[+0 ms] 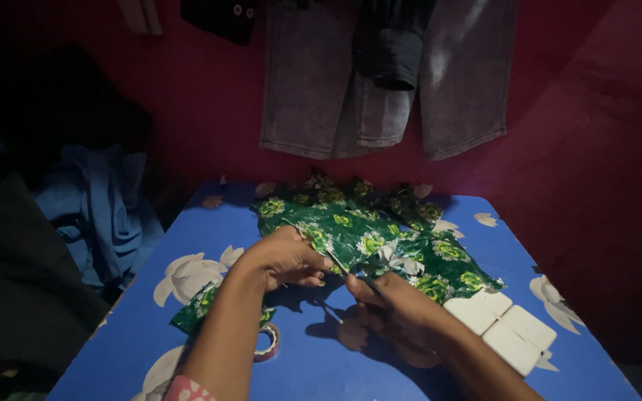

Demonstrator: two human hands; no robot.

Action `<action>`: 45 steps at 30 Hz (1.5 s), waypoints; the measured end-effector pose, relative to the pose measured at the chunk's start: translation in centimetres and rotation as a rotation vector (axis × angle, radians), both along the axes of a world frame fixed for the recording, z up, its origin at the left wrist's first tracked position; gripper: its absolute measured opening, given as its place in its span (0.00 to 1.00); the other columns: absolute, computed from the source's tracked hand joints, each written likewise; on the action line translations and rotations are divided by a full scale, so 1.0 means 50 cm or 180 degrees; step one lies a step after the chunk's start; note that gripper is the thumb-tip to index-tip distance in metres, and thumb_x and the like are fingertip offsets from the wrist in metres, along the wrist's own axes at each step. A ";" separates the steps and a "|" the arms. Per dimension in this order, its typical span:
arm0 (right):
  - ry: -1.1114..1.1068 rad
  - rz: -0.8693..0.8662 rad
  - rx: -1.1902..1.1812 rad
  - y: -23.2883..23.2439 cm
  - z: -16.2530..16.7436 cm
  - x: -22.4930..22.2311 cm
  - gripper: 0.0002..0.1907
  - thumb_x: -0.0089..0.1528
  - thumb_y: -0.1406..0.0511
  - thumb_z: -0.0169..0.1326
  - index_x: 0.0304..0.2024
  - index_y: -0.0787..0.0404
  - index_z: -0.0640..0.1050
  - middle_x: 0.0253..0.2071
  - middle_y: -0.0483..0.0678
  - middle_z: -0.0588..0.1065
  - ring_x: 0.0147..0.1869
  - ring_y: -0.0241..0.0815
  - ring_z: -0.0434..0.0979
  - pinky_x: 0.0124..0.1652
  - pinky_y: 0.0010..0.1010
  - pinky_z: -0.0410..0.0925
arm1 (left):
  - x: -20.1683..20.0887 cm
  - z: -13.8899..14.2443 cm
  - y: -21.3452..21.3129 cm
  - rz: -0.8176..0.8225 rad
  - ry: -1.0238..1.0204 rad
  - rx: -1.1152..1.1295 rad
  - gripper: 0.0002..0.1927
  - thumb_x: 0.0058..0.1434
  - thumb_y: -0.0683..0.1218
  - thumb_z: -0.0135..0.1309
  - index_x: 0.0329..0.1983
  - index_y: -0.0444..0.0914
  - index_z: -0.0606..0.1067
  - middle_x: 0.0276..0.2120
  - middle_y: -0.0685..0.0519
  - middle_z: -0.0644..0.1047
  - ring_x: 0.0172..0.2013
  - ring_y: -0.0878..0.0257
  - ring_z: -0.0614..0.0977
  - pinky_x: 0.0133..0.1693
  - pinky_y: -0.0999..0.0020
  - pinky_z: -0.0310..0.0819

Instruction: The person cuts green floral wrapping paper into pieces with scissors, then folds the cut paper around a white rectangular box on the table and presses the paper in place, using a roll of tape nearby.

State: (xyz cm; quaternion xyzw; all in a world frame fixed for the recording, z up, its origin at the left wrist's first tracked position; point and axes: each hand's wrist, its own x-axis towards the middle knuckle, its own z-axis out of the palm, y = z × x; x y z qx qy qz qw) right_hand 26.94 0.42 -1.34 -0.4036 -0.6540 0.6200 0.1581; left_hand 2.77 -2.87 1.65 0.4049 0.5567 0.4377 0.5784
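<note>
My left hand point(285, 258) grips the near edge of a sheet of shiny green wrapping paper point(369, 234) with yellow flowers, holding it up off the blue table point(313, 364). My right hand point(395, 312) is closed around a pair of scissors point(365, 278) whose blades point up into the paper's edge, just right of my left fingers. The paper lies crumpled toward the table's far side.
A roll of tape point(267, 343) and a green paper scrap point(196, 306) lie under my left forearm. Several white rectangular blocks point(501, 327) sit at the right. Grey shorts point(388, 82) hang on the red wall; blue cloth point(102, 208) is piled at the left.
</note>
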 end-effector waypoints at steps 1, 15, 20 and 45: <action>-0.0072 -0.0055 0.0014 0.001 0.000 0.000 0.33 0.59 0.42 0.58 0.17 0.60 0.70 0.12 0.44 0.64 0.13 0.35 0.58 0.16 0.29 0.49 | -0.001 0.000 0.000 -0.0013 -0.0017 0.0008 0.08 0.53 0.34 0.62 0.36 0.29 0.77 0.28 0.46 0.81 0.24 0.62 0.83 0.28 0.71 0.84; 0.0128 -0.0223 -0.0044 -0.010 -0.016 -0.001 0.30 0.56 0.46 0.66 0.15 0.59 0.69 0.11 0.42 0.62 0.13 0.34 0.55 0.16 0.28 0.47 | -0.027 -0.005 -0.019 0.0025 -0.0204 0.0041 0.16 0.56 0.45 0.66 0.38 0.27 0.80 0.32 0.42 0.84 0.31 0.59 0.88 0.33 0.68 0.84; -0.0171 -0.0295 0.0040 -0.013 -0.006 -0.003 0.32 0.55 0.43 0.62 0.13 0.60 0.70 0.10 0.43 0.64 0.12 0.35 0.58 0.15 0.29 0.48 | -0.013 -0.012 -0.009 0.0037 -0.0016 -0.0022 0.11 0.56 0.43 0.64 0.38 0.29 0.80 0.32 0.44 0.84 0.30 0.60 0.87 0.33 0.67 0.86; 0.0199 -0.0110 -0.0368 -0.021 0.008 -0.006 0.33 0.62 0.43 0.57 0.17 0.56 0.62 0.12 0.41 0.58 0.12 0.33 0.53 0.14 0.27 0.46 | -0.018 -0.020 0.003 0.0102 -0.0257 0.0178 0.09 0.57 0.35 0.59 0.36 0.20 0.78 0.30 0.36 0.82 0.27 0.55 0.86 0.31 0.70 0.85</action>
